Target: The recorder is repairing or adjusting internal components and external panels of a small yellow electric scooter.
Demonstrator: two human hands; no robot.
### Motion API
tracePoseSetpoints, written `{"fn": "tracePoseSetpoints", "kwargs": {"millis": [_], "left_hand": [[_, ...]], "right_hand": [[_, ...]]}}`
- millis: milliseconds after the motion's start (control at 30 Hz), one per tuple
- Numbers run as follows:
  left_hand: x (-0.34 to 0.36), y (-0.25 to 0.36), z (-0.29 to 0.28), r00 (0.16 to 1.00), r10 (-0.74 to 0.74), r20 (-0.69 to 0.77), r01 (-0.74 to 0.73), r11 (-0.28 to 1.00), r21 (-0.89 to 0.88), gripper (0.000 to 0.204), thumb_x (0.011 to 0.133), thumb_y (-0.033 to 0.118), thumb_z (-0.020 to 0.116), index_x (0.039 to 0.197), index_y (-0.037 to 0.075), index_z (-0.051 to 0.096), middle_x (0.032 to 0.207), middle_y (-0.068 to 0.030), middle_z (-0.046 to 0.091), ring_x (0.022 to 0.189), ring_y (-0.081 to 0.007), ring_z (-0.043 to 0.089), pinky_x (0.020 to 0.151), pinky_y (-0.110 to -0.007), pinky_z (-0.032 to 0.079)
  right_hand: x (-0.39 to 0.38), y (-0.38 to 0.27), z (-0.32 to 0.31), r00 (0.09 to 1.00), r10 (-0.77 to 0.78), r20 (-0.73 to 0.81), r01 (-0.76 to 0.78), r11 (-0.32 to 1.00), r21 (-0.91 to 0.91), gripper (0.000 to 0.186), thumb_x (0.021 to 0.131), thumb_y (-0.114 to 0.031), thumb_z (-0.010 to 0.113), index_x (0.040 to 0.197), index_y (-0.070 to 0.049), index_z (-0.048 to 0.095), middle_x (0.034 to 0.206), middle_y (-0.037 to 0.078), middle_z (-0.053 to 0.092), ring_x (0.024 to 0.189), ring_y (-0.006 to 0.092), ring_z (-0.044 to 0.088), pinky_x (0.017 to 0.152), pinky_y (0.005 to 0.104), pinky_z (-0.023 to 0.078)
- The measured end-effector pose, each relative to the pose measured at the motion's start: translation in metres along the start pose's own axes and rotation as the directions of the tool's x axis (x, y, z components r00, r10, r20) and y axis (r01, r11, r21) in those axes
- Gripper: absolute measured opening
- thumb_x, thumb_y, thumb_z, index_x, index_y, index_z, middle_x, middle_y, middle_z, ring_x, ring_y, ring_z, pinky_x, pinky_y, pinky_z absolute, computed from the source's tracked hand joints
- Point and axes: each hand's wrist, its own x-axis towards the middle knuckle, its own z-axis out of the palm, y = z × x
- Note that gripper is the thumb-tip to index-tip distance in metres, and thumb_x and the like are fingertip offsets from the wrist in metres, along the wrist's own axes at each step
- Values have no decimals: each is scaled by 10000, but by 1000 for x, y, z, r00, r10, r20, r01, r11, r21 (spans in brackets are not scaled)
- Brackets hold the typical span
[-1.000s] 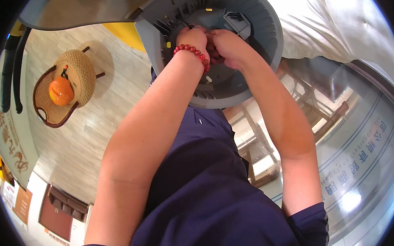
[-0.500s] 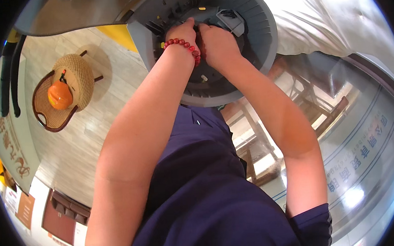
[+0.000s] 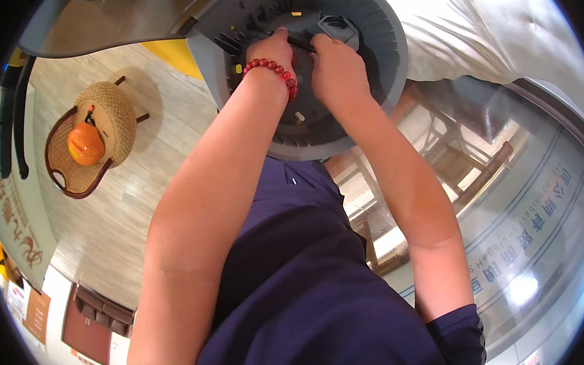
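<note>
Both of my hands are down inside a grey round plastic housing with slotted walls and small yellow tabs. My left hand, with a red bead bracelet at the wrist, has its fingers closed on a slim dark piece, too small to identify clearly. My right hand is closed too, its fingertips at the other end of that dark piece. A pale grey block with black parts sits just beyond my right hand. My fingertips are partly hidden.
At left, a wicker chair holds an orange helmet; black bars stand beside it. White draped fabric lies at upper right over a glass pane with lettering. A sofa appears far lower left.
My right hand has shifted slightly right and turned since half a second ago, showing more of the dark piece between my hands. My left hand moved a little up and left over the second.
</note>
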Motion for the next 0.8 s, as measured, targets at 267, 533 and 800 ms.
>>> {"fn": "tracePoseSetpoints", "kwargs": {"millis": [267,533,800], "left_hand": [[11,-1,-6,999,50,9,-50,983,176,220,870,232,552,891,13,552,741,-73,522,644,-178,472,591,-299,396],[55,-27,-10,940,276,202,-293,954,63,193,860,190,564,910,3,552,789,-91,537,692,-188,480,633,-313,411],[-14,5,-6,996,-50,67,60,985,-164,127,878,130,515,882,5,537,817,-100,547,734,-193,504,641,-311,422]], "right_hand": [[-2,-8,-26,782,374,498,-597,222,771,374,854,-208,537,1148,15,479,822,151,604,719,217,617,630,324,479],[-21,-6,1,986,-145,-76,126,968,-217,291,848,-199,556,985,57,549,663,159,593,610,213,606,590,340,476],[-12,5,-5,622,236,747,-780,93,619,291,869,-249,551,896,40,532,686,101,600,635,186,606,546,318,498]]}}
